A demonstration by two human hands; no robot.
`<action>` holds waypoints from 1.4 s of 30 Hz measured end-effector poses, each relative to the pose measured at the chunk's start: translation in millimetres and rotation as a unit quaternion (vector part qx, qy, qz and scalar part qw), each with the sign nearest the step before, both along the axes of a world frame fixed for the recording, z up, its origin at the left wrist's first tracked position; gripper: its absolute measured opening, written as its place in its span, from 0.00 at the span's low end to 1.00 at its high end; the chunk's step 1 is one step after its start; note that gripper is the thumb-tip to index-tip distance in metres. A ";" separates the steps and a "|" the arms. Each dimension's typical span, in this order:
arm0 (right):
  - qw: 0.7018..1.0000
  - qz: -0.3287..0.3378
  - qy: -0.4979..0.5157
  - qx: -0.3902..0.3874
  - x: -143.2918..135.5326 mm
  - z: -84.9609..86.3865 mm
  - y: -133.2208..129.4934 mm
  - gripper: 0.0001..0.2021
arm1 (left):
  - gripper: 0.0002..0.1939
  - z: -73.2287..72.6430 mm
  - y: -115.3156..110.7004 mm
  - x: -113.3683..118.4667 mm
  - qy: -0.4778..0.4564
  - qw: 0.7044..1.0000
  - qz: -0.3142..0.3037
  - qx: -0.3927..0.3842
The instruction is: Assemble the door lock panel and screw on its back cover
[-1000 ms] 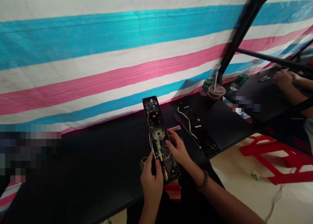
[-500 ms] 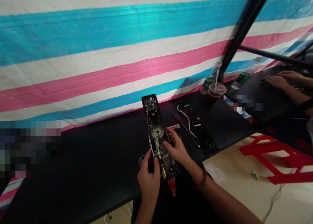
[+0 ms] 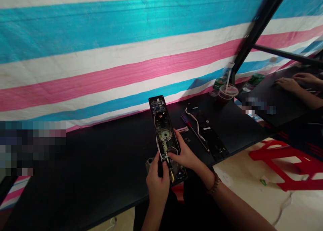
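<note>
A long black device housing (image 3: 165, 123), its inside laid bare, is tilted up between my hands over the table's near edge. Inside it show a circuit board (image 3: 158, 105), a round metal part (image 3: 165, 135), a brass-coloured cylinder (image 3: 172, 176) and white wires along the left side. My left hand (image 3: 157, 177) grips the lower left edge, thumb on the rim. On the right edge, my right hand (image 3: 185, 153) is wrapped round the housing, with its thumb reaching over the inner parts. A small metal part (image 3: 149, 161) lies on the table, partly hidden behind my left hand.
Right of the housing lie a screwdriver (image 3: 194, 131), a white cable (image 3: 194, 120) and a black cover panel (image 3: 213, 137) on the black table (image 3: 88, 170). A drink cup (image 3: 227, 91) and a bottle (image 3: 220, 81) stand farther back. Another person's hands (image 3: 290, 84) rest on the neighbouring table.
My right thumb has shifted slightly left and down over the inner parts. The whole scene sits a little farther right in view; both hands keep their hold on the housing.
</note>
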State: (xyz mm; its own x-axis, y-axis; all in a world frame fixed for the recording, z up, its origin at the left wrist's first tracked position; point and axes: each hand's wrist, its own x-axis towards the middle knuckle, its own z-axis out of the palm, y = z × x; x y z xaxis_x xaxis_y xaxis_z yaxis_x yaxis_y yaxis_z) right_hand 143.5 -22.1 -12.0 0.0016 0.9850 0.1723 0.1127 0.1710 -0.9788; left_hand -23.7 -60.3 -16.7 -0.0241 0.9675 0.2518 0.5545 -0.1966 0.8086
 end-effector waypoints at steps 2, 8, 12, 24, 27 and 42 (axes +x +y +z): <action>1.000 0.009 0.002 -0.001 1.2 -0.8 0.0 0.51 | 0.22 -0.8 0.4 0.1 0.007 1.000 -0.007 -0.001; 1.000 0.027 0.007 -0.004 3.3 -2.1 0.3 0.52 | 0.23 -1.8 2.2 1.0 0.005 1.000 -0.005 -0.005; 0.999 0.030 0.014 -0.001 4.3 -1.2 0.0 0.52 | 0.22 1.7 6.6 7.3 -0.015 0.999 0.019 -0.036; 0.999 0.040 0.015 -0.013 5.8 -1.3 -0.6 0.52 | 0.21 11.6 13.2 13.0 -0.050 0.996 0.028 -0.068; 0.999 0.045 0.027 -0.010 4.9 -2.8 0.4 0.53 | 0.21 13.2 13.3 13.2 -0.040 0.996 0.027 -0.071; 0.997 0.018 0.076 -0.029 6.9 -5.2 0.8 0.41 | 0.19 8.4 7.5 13.5 -0.049 0.996 0.006 -0.072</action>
